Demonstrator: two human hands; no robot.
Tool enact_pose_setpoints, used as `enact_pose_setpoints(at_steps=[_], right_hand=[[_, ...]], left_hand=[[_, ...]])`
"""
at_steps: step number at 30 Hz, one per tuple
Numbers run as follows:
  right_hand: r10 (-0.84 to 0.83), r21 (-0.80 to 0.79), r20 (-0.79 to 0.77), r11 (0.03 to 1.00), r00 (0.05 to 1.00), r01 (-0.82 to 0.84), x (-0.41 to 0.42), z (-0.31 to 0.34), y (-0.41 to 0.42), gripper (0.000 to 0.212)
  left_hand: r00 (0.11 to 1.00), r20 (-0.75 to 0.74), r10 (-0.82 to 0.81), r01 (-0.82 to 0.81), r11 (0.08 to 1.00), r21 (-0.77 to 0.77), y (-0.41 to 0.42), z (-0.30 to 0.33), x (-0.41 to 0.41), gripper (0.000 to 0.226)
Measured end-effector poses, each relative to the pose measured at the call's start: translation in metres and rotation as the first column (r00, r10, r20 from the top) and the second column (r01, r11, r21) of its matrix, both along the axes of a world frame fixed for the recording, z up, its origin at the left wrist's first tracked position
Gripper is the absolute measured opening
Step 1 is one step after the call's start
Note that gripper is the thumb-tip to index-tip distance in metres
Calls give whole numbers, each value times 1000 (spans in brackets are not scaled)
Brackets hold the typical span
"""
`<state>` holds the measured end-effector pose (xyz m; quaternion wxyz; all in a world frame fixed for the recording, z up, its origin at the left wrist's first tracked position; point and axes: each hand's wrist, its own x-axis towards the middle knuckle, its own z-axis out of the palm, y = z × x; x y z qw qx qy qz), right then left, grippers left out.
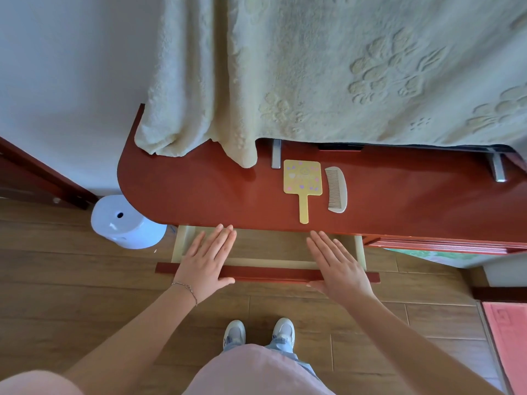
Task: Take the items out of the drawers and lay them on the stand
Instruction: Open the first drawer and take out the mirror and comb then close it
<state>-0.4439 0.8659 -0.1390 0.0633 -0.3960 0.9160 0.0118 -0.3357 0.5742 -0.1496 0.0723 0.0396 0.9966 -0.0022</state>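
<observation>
A red-brown stand [199, 189] runs across the middle of the view. On it lie a yellow hand mirror [302, 182], handle toward me, and a pale comb [336, 189] just to its right. Below the stand's front edge a drawer [268, 273] is pulled partway out; the part of its inside that shows holds nothing. My left hand [206, 263] lies flat with straight fingers over the left of the drawer front. My right hand [336, 265] lies flat the same way over the right of it. Neither hand holds anything.
A cream towel [313, 75] drapes over a bulky thing at the stand's back, with metal feet [276, 158] showing beneath. A white round device [125, 223] stands on the wooden floor at the left. A second drawer front [445, 245] shows at the right. My feet [258, 333] are below.
</observation>
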Motion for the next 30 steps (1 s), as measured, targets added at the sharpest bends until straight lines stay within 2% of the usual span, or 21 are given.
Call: enact_pose_setpoints(at_steps=[5,30], right_hand=[[-45,5,-10,999,999,45,-9,2,-6,109],[-120,-30,-75,993,990,118,-46,-6,-20,99]], left_hand=[[999,-49,-6,4,999,-33,-3,1,-13,119],[991,-131,0,-11,996,-87,-17,2,-54,105]])
